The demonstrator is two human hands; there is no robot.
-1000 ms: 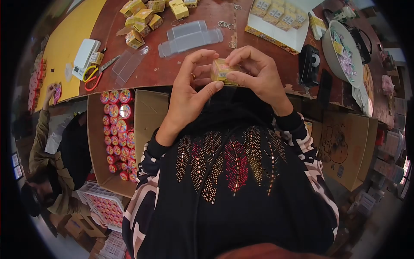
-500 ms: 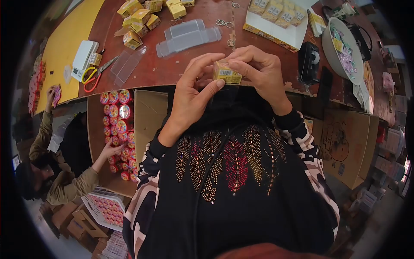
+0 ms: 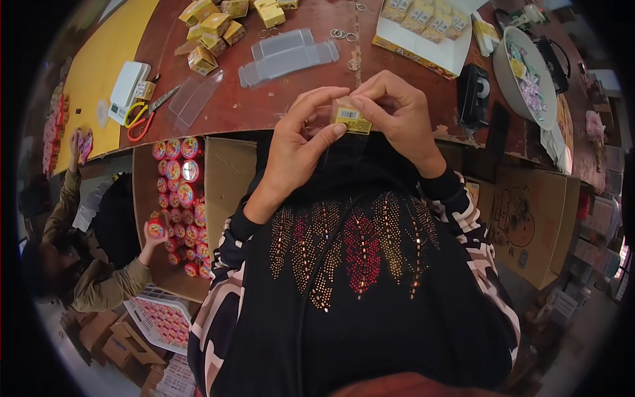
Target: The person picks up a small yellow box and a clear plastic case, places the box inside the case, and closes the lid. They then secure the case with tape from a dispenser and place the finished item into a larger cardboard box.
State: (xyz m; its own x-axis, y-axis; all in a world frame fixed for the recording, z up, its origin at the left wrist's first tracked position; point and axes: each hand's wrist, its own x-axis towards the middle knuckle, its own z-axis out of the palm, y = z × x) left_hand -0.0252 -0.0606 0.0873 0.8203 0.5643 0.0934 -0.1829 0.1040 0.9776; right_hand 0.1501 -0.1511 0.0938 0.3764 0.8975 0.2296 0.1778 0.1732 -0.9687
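Observation:
A small yellow box [image 3: 350, 120] with a barcode is held up between my two hands at the table's front edge. My left hand [image 3: 293, 151] is closed on its left side, thumb on the lower corner and fingers at the top. On the upper right, my right hand [image 3: 401, 118] pinches the same box with thumb and fingertips. Faint clear plastic seems to hang below the box, hard to make out against my black top. Just beyond my hands lies a flat clear plastic package [image 3: 289, 58]. Similar yellow boxes [image 3: 215, 26] are heaped behind it.
Scissors [image 3: 149, 112], a white scale [image 3: 129, 89] and metal rings [image 3: 342, 35] lie on the table. At right stand a white tray of boxes [image 3: 423, 49], a tape dispenser [image 3: 473, 98] and a bowl [image 3: 526, 79]. A co-worker's hand [image 3: 155, 235] holds a red round container by a carton [image 3: 228, 173].
The box in my hands has tipped slightly, and both hands have shifted a little. At left, the co-worker's hand has lifted a red round container and drawn it left.

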